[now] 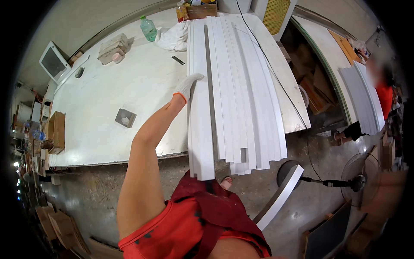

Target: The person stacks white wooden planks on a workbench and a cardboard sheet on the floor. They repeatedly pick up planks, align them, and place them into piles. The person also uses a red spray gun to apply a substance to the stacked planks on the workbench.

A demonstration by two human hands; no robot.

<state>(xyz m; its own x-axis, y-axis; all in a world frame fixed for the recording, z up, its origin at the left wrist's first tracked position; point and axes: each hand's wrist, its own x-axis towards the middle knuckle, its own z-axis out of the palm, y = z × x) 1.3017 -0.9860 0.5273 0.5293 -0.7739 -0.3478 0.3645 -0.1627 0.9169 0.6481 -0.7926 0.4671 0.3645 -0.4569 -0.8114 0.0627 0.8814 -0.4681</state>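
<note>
My left hand (pixel 189 85), in a white knit glove with an orange cuff, reaches over the table. It rests against the left edge of a narrow stack of long white boards (pixel 201 129), fingers stretched across the top. A dark gap divides this stack from a wider row of similar white boards (pixel 235 95), whose near ends jut past the table edge. Low on the right, a single white board (pixel 282 194) slants beside my body, its lower end hidden behind my red clothing. Only part of my right arm (pixel 237 249) shows at the bottom; the hand is out of sight.
On the white table (pixel 90 134) are a small grey block (pixel 125 118), a green bottle (pixel 148 28) and a white cloth (pixel 172 39). A black cable (pixel 276 73) crosses the right side. A standing fan (pixel 357 183) and a person in red (pixel 384 101) with boards are at right.
</note>
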